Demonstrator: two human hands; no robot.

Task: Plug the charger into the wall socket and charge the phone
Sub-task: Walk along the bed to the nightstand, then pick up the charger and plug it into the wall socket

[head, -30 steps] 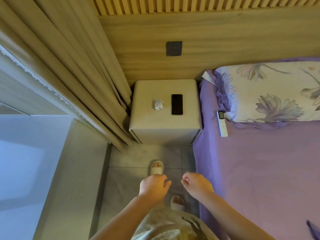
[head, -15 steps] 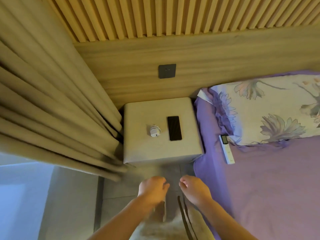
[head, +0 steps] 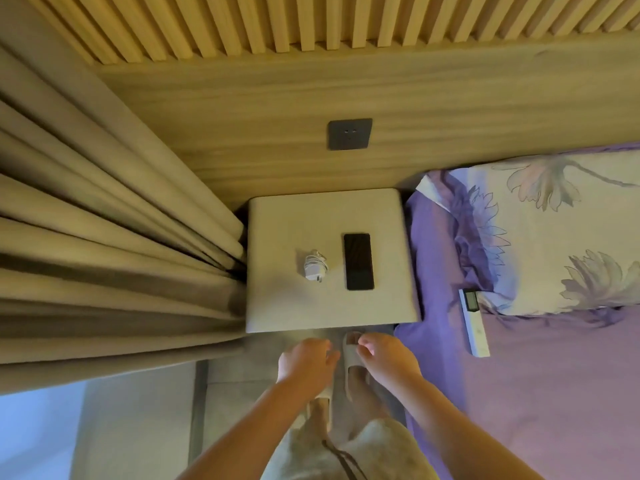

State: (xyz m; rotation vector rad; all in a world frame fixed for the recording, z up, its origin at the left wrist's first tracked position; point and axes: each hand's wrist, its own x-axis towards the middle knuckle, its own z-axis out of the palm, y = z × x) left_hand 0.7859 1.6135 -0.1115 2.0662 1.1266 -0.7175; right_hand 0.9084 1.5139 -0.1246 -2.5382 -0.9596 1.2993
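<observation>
A white charger [head: 314, 265] with its cable coiled around it lies on the beige nightstand [head: 277, 306]. Just right of it a black phone [head: 358, 261] lies flat, screen up. A dark grey wall socket [head: 349, 133] sits on the wooden panel above the nightstand, with nothing plugged in. My left hand [head: 306, 362] and my right hand [head: 388, 356] hover side by side just in front of the nightstand's front edge. Both have loosely curled fingers and hold nothing.
Heavy beige curtains [head: 104, 254] hang against the nightstand's left side. A bed with a purple sheet [head: 554, 393] and a flowered pillow [head: 561, 233] is on the right, with a white remote [head: 473, 322] on it. My slippered feet [head: 355, 362] stand on the grey floor.
The view has moved closer to the nightstand, which now looks larger and nearer to my hands. Both hands stay together in front of me, holding nothing.
</observation>
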